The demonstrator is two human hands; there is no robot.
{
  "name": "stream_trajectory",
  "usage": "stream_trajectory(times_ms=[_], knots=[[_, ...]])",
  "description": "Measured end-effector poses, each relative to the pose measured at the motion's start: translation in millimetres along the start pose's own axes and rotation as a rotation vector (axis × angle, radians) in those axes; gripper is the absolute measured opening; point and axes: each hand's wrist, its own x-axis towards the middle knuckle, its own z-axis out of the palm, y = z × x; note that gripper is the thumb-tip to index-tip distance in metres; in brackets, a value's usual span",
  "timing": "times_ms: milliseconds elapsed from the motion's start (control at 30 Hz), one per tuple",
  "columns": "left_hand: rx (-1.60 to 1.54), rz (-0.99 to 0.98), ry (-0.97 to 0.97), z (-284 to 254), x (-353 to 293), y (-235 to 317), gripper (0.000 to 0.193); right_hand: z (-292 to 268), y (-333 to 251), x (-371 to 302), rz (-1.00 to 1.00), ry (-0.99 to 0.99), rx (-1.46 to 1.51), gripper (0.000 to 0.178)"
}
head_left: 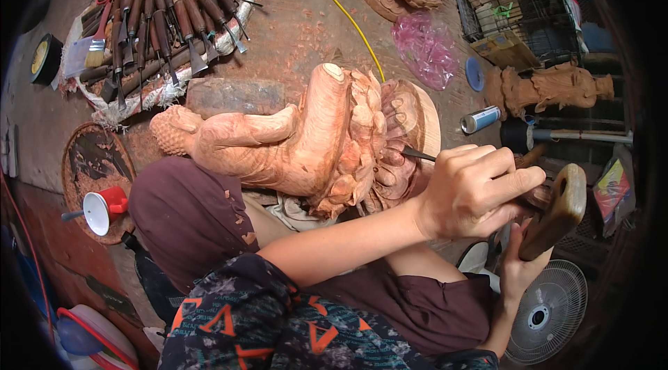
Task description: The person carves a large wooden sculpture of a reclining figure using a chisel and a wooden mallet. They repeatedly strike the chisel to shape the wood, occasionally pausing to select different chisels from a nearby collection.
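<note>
Chisel [417,155] pinched in left hand [473,192] fingers, tip touching carving [306,140]; right hand [518,269] fingers wrap mallet [557,211].

Your scene runs warm: reddish-brown wood nearly everywhere.
The carved statue [306,140] on your lap is pale orange-tan, scaled in petal-like rows; your trousers [188,210] are maroon, your shirt [278,321] dark with orange triangles. The chisel handles [167,15] are dark brown, the mallet [557,210] olive-brown. You also have a red-and-white funnel [104,208], a yellow cable [348,18], a pink bag [426,46] and a white fan [550,311].
</note>
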Motion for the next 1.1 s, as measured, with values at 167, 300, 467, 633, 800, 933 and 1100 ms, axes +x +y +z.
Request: stream_trajectory(times_ms=[167, 300, 467, 633, 800, 933, 1100], knots=[[-0.035, -0.004, 0.004, -2, 1, -2, 0.056, 2, -18, 6, 0.161, 0.075, 0.229, 0.026], [-0.038, 0.003, 0.038, -5, 5, -2, 0.057, 0, -4, 0, 0.087, 0.049, 0.088, 0.045], [-0.034, 0.018, 0.084, -1, 6, -2, 0.055, 3, -19, 8, 0.114, 0.122, 0.277, 0.054], [-0.051, 0.007, 0.091, -1, 10, -5, 0.055, 2, -19, 10, 0.091, 0.118, 0.270, 0.051], [-0.044, -0.006, 0.071, 0, 8, -3, 0.053, 2, -7, 4, 0.219, 0.062, 0.252, 0.036], [-0.024, -0.003, 0.065, -1, 7, -3, 0.054, 2, -12, 9, 0.157, 0.085, 0.232, 0.043], [-0.008, 0.000, 0.047, 0, 4, -3, 0.055, 2, -12, 10, 0.143, 0.095, 0.210, 0.034]])
